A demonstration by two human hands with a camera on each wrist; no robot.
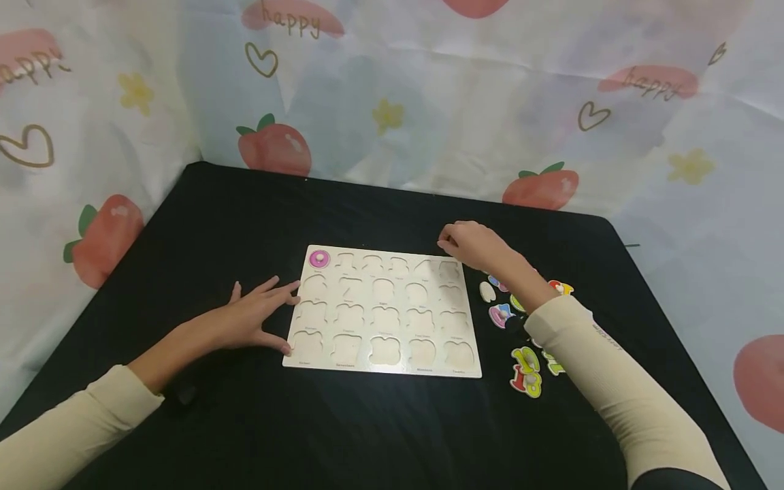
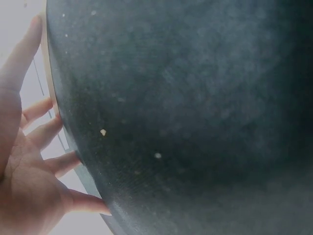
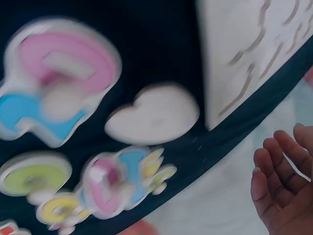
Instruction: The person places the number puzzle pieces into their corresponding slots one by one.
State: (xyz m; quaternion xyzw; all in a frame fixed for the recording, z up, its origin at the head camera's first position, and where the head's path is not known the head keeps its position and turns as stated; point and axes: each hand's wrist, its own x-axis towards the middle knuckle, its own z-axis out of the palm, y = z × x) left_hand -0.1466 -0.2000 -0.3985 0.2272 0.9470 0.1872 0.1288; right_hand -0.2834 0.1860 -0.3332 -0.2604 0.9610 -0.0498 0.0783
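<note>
A pale wooden puzzle board [image 1: 383,310] with rows of cut-out recesses lies on the black table. One round pink piece [image 1: 319,258] sits in its top left recess. My left hand [image 1: 254,316] touches the board's left edge, thumb and fingers spread. Over the board's top right corner is my right hand [image 1: 474,245], its fingers loosely bent. The right wrist view shows nothing in the visible part of the palm. Nearest that hand on the table are a plain pale piece [image 1: 486,292] and a pink-and-blue piece [image 3: 68,73].
Several colourful pieces lie right of the board, some hidden under the right forearm. A green-and-red number piece [image 1: 525,372] lies nearer the front. Behind the black table [image 1: 245,422] hangs a patterned cloth [image 1: 429,102]. The right wrist view is blurred.
</note>
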